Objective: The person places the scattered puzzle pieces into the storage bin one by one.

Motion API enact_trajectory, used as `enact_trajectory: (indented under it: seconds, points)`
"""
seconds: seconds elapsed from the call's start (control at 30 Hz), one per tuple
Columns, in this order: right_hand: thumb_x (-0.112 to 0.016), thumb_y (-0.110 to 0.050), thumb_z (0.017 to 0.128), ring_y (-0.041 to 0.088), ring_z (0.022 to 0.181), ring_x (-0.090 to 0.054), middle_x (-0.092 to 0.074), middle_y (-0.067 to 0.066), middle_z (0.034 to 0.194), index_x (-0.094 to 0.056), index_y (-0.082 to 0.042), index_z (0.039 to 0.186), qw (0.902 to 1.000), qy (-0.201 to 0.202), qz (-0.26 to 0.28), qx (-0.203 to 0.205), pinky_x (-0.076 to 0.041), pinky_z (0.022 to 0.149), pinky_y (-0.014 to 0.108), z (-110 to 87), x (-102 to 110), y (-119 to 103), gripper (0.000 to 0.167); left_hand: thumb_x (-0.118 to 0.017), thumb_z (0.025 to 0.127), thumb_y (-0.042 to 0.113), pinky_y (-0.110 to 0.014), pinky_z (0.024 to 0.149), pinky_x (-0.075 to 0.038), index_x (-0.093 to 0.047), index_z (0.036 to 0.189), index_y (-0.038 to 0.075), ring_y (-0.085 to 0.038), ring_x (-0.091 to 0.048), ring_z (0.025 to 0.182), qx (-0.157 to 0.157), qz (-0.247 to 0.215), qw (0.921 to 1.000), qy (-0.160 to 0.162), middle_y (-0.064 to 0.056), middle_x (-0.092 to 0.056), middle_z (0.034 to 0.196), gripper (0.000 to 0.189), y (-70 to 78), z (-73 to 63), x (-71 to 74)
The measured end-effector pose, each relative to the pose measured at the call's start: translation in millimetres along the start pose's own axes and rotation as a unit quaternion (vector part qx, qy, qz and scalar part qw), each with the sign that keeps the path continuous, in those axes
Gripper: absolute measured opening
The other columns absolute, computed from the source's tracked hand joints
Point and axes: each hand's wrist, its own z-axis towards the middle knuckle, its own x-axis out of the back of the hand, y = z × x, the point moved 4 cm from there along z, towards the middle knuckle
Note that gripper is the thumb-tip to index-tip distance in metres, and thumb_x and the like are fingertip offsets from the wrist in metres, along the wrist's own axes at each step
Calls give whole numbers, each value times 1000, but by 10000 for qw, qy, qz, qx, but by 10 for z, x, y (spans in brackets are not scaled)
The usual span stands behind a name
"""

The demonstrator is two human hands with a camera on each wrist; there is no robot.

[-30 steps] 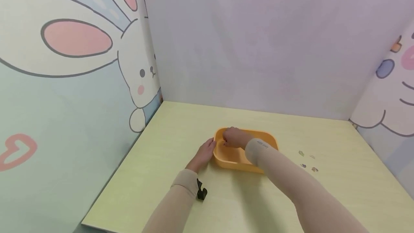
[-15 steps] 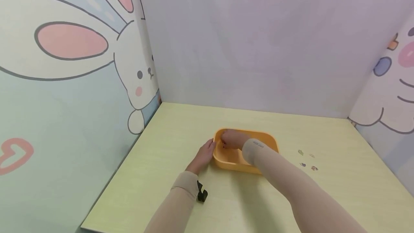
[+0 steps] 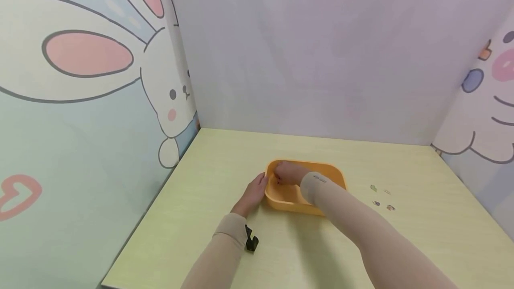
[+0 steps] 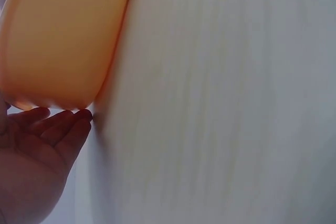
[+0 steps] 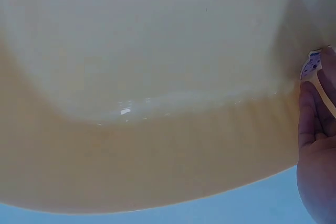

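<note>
An orange plastic bin [image 3: 295, 206] stands on the table. My left hand [image 3: 254, 192] rests against the outside of its left end; in the left wrist view, its fairly straight fingertips [image 4: 81, 116] touch the bin's wall [image 4: 65, 40]. My right hand [image 3: 290, 173] reaches down inside the bin's left part. In the right wrist view, that hand's thumb and fingers pinch a small flat sticker [image 5: 312, 64] with a purple pattern and a pale edge, close to the bin's inner wall [image 5: 210, 156]. Much of the sticker is hidden by the fingers.
Several small flat colored cutouts lie on the table right of the bin, one of them a brownish sticker [image 3: 391, 208]. A black clip-like piece [image 3: 251, 241] shows beside the left cuff. Cartoon-printed walls [image 3: 100, 146] flank the pale yellow table [image 3: 192, 191].
My right hand has moved slightly down and left inside the bin. The left hand stays at the bin's end. The head view has shifted a little.
</note>
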Motion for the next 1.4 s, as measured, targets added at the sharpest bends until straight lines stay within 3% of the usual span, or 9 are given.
enact_trajectory:
  seconds: [0.17, 0.27, 0.37, 0.5, 0.73, 1.0, 1.4]
  points:
    - [-63, -1, 91, 15, 63, -46, -52, 0, 67, -67, -6, 81, 9971, -163, 685, -291, -42, 63, 28, -4, 6, 46, 11, -30, 108, 31, -46, 111, -30, -39, 148, 5, -28, -39, 134, -67, 59, 10000, -4, -13, -45, 146, 49, -6, -1, -15]
    - [-67, -6, 91, 20, 77, -56, -60, 4, 82, -70, -4, 92, 9956, -207, 786, -473, -49, 74, 32, -31, 43, 72, 5, -30, 108, 31, -47, 110, -31, -39, 148, 5, -28, -41, 133, -89, 63, 9999, -24, -13, -47, 145, 49, -18, 4, -19]
    - [-69, -14, 92, 27, 96, -59, -63, 9, 99, -69, -1, 103, 9956, -282, 679, -586, -49, 88, 38, -77, 114, 84, 18, -29, 107, 32, -47, 110, -30, -38, 149, 5, -28, -41, 133, -52, 23, 10000, -30, -12, -46, 145, 50, -29, 10, -17]
    - [-68, -18, 93, 29, 107, -57, -61, 13, 111, -66, 1, 115, 9954, -386, 578, -662, -48, 93, 39, -160, 200, 111, 29, -29, 107, 32, -47, 112, -26, -36, 149, 5, -29, -36, 137, 25, 34, 10000, 17, -13, -43, 148, 51, -43, 6, -8]
    - [-67, -13, 94, 33, 114, -55, -60, 16, 119, -64, 2, 119, 9920, 37, 1042, -718, -45, 98, 43, -368, 372, 217, 30, -29, 107, 30, -47, 111, -28, -39, 148, 4, -30, -39, 134, -95, 184, 9997, 140, -15, -46, 145, 49, -19, 6, 14]
    - [-64, -12, 95, 36, 113, -55, -60, 19, 120, -61, 6, 123, 9807, 753, 1531, -960, -46, 95, 47, -768, 540, 426, 33, -30, 107, 32, -47, 111, -29, -39, 148, 5, -29, -39, 134, -59, 222, 9995, 203, -14, -46, 144, 50, -24, 28, 23]
    - [-68, -10, 92, 38, 105, -58, -61, 22, 115, -61, 9, 121, 9669, 1482, 1565, -1368, -48, 91, 51, -1317, 612, 683, 36, -30, 107, 32, -49, 111, -29, -37, 149, 5, -30, -39, 135, 26, 134, 9997, 184, -14, -45, 146, 51, -40, 26, 44]
